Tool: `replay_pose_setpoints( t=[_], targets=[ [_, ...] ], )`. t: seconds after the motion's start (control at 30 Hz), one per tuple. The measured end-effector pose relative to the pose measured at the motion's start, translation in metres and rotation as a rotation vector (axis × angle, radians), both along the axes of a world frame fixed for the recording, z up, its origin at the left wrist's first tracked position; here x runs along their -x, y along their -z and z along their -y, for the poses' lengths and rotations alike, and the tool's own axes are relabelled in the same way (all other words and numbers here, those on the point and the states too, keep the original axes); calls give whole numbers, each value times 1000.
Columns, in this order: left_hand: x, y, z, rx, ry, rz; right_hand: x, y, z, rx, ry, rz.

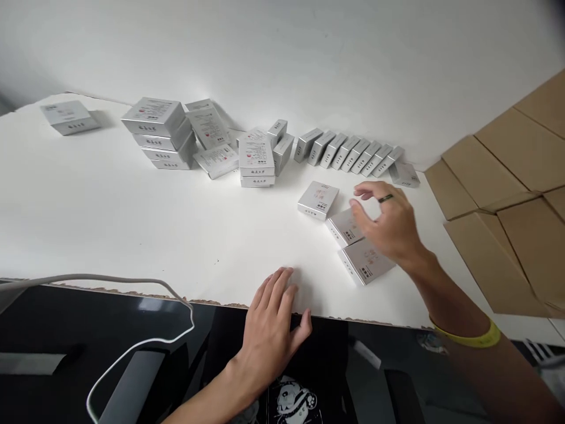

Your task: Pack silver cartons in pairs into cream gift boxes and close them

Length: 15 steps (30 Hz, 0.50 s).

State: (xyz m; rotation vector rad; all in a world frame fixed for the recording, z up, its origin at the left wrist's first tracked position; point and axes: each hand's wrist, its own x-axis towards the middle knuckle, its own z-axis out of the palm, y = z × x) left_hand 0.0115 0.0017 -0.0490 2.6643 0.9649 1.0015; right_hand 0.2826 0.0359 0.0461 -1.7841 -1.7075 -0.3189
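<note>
My left hand [271, 315] rests at the front edge of the white table, fingers stretched out and nothing in it. Above the small silver boxes at the right hovers my right hand [384, 218], thumb and fingers curved apart with a gap between them. Beneath it lies a silver box [345, 227], partly hidden by the hand. A second silver box [365, 262] lies flat nearer to me, and a third box [318, 199] sits just left of the fingertips. Whether the right fingers touch the box below cannot be made out.
A row of several silver boxes [348, 152] stands on edge by the wall. Stacked boxes [162, 138], leaning boxes [209, 126] and a short stack [256, 159] are further left. Brown cardboard [507, 194] stands at the right. A white cable [132, 277] crosses the table's front edge.
</note>
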Motion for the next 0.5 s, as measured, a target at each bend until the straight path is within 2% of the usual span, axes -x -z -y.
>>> replay_pose_setpoints(
  t=[0.1,0.23,0.37,0.5],
  targets=[
    [-7,-6,6,55,85,-6,-19,-1,41,109,195,-185],
    [-22,-9,10,71,137,11,-22,18,89,355,363,-332],
    [-29,-10,10,86,167,13,1,42,103,528,396,-395],
    [-29,-10,8,95,172,10,18,47,103,616,449,-421]
  ],
)
